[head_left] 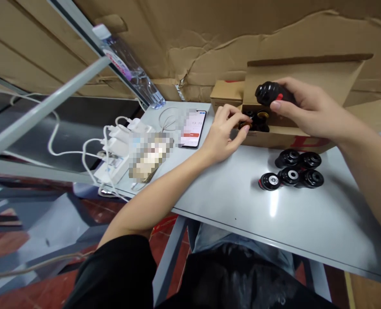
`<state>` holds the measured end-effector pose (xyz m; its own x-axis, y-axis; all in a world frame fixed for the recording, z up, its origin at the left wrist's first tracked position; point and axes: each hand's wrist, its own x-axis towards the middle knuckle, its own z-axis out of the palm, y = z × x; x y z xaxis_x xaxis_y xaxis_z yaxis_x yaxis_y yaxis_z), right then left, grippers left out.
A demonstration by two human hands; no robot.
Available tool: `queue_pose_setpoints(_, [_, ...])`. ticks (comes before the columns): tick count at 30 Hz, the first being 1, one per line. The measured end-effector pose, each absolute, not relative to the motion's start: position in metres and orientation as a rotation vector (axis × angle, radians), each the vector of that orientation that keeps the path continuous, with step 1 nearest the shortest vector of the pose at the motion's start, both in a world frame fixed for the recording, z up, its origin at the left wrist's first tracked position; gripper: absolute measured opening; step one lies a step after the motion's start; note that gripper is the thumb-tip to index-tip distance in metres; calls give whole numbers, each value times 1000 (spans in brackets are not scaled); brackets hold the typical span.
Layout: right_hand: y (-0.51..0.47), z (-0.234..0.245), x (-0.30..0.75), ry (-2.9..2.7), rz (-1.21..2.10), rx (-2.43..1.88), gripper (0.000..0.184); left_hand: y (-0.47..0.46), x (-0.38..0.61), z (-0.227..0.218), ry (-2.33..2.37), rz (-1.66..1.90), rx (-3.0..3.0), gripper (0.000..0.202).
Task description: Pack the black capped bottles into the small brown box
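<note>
My right hand [309, 109] is closed around a black ribbed part with a red mark [269, 92], held just above an open cardboard box [283, 137]. At the box's front edge, my left hand [224, 135] pinches a small brown piece [246, 125]. More dark parts [258, 120] lie inside the box. Several black round parts [295, 169] stand grouped on the grey table [242, 206] in front of the box.
A phone [193, 128] lies left of the box, beside white chargers and cables [116, 150]. A plastic water bottle [129, 66] leans at the back left against a metal frame bar [49, 107]. Cardboard sheets [210, 34] line the back.
</note>
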<state>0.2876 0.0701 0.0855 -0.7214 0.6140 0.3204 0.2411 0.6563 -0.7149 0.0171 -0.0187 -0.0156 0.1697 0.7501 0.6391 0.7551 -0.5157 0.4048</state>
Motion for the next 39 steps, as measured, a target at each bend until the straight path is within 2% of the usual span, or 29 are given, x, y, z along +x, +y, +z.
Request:
queue_pose_setpoints(17, [69,81,287,-2355,866,-642,43,-20,15,-14,-1528,-1252,-2413,47])
queue_pose_setpoints(19, [68,81,286,-2333,878,-581,48,-20,15,-13,-1530,-1252,-2417,46])
queue_pose_setpoints(24, [73,76,286,-2274,914,-519,75,-18,14,-14,-1460,-1294,-2422,39])
queue_pose_setpoints(26, [78,71,285,-2257,937,-480,79,-17,13,-15,-1440,-1298,-2414,38])
queue_pose_setpoints(30, [85,65,282,-2199,1047,-468,75,-17,11,-16,-1456,-1279,-2393,34])
queue_pose_setpoints(36, [84,73,284,-2271,791,-494,48,-18,10,-17,-1419,-1294,-2374,28])
queue_pose_setpoints(39, [83,76,285,-2278,788,-472,54,-18,11,-17,-1393,-1327,-2354,27])
